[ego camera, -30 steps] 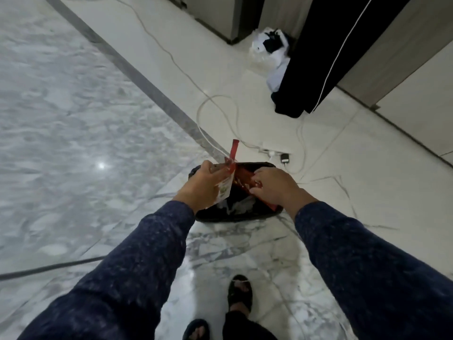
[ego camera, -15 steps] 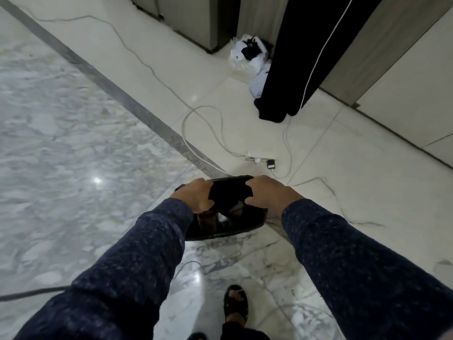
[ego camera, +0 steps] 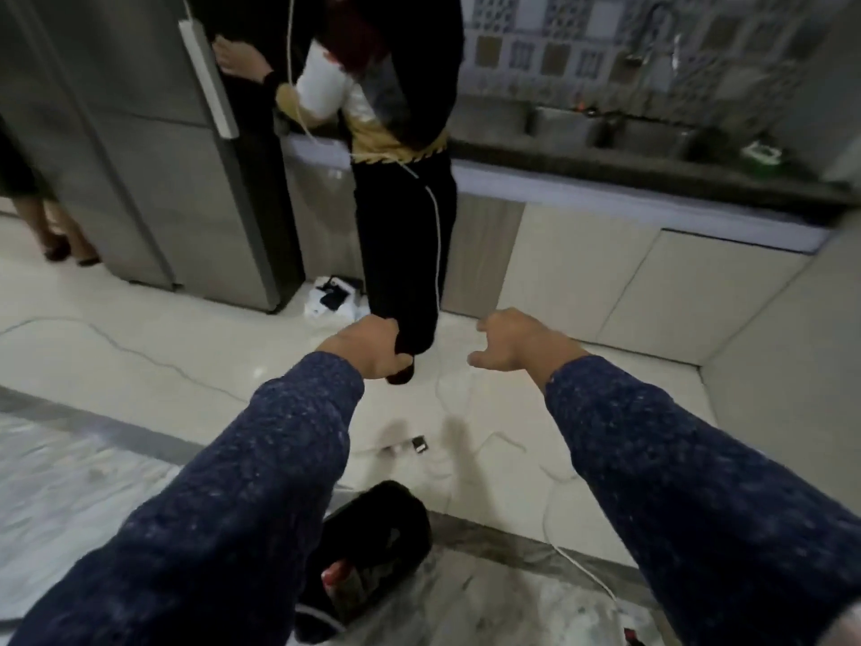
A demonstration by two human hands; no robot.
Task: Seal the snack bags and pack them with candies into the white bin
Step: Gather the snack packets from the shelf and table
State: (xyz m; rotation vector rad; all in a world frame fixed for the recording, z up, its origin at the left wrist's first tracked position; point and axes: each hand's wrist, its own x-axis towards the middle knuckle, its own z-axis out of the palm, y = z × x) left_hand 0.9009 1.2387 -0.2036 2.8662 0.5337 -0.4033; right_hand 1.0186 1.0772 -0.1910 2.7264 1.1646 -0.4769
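Observation:
A black bag-lined container [ego camera: 372,538] sits on the marble floor between my forearms, low in the head view. A bit of red wrapper [ego camera: 336,573] shows inside it. My left hand [ego camera: 368,349] is held out above the floor with fingers loosely curled, holding nothing. My right hand [ego camera: 512,345] is stretched forward with relaxed, spread fingers, also holding nothing. Both hands are well above and beyond the black container. No white bin, snack bags or candies are in view.
A person in black trousers [ego camera: 405,254] stands at the kitchen counter [ego camera: 605,172] just beyond my hands. A steel fridge [ego camera: 153,179] is at the left, and another person's feet [ego camera: 60,249] beside it. White cables and a power strip [ego camera: 405,447] lie on the floor.
My hands were pushing the red wrapper into the black container; they have let go and lifted away. The view has swung up from the floor toward the counter.

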